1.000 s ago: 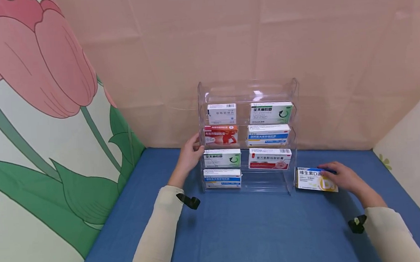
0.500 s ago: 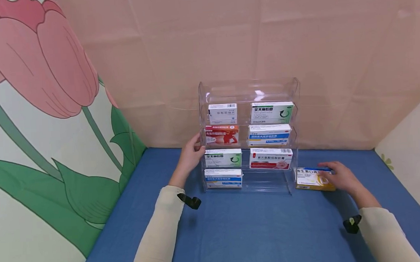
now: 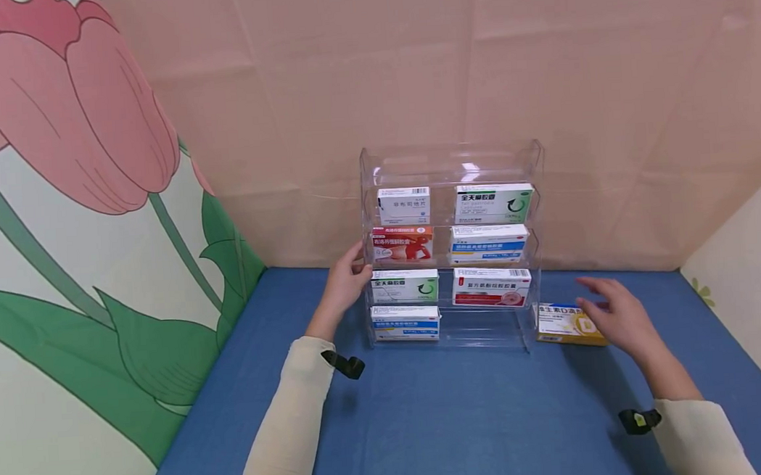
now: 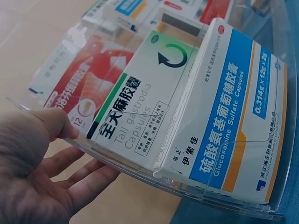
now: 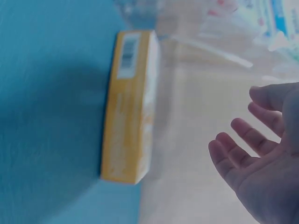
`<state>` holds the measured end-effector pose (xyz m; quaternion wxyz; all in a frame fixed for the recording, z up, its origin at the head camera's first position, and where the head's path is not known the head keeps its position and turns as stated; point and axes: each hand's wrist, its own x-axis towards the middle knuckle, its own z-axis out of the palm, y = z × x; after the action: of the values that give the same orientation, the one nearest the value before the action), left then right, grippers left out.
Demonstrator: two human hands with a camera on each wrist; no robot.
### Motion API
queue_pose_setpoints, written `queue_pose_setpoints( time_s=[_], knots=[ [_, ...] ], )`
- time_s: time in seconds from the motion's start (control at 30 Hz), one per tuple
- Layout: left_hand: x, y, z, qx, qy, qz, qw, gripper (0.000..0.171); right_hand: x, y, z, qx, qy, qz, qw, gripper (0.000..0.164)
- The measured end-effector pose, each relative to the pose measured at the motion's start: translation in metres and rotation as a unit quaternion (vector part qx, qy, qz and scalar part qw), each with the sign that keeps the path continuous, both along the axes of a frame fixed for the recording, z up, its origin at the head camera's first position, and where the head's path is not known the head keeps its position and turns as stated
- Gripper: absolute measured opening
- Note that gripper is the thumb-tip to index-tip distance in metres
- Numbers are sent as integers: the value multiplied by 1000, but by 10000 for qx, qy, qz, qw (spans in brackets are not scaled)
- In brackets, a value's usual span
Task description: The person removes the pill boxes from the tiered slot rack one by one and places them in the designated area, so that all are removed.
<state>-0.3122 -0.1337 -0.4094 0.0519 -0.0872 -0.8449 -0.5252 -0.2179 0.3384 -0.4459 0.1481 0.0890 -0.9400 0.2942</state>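
A clear tiered display rack [image 3: 481, 339] stands on the blue table with medicine boxes on its tiers. My left hand [image 3: 344, 283] grips its left side edge; in the left wrist view the thumb is in front and the fingers [image 4: 91, 184] lie behind the edge. A yellow-and-white vitamin D box [image 3: 559, 325] lies flat on the table beside the rack's lower right corner. Just above and right of that box is my right hand [image 3: 624, 318], fingers spread and holding nothing. In the right wrist view the box's yellow side [image 5: 124, 116] shows, apart from the hand.
On the lowest tier a blue-and-white glucosamine box [image 3: 405, 324] sits at the left. Above it are a green-and-white box [image 3: 405, 288], a red box [image 3: 402, 245] and several others. A pinkish-tan backdrop [image 3: 319, 89] rises close behind the rack.
My right hand has lowered the vitamin D box from tilted to flat on the table, let go of it and lifted off. The left hand has stayed on the rack.
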Motion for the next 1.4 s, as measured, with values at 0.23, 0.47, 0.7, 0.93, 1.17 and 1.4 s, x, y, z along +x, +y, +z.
queue_pose_setpoints(
  time_s=[0.23, 0.47, 0.7, 0.93, 1.17, 1.4],
  knots=[
    [-1, 0, 0, -51, 11, 18, 10000, 61, 21, -25, 21, -182, 244, -42, 9995, 46],
    [1, 0, 1, -56, -30, 47, 10000, 62, 31, -53, 28, -228, 608, 202, 9977, 47],
    [0, -1, 0, -23, -15, 11, 10000, 61, 29, -78, 25, -322, 513, 430, 9972, 51],
    [-1, -1, 0, 21, -61, 35, 10000, 62, 22, -99, 18, -525, 304, 750, 9953, 56],
    [-2, 0, -2, 78, -60, 27, 9999, 62, 16, -119, 15, -692, 95, 973, 9928, 57],
    [-2, 0, -2, 93, 22, -11, 10000, 62, 12, -142, 11, -648, 202, 1184, 9906, 54]
  ],
)
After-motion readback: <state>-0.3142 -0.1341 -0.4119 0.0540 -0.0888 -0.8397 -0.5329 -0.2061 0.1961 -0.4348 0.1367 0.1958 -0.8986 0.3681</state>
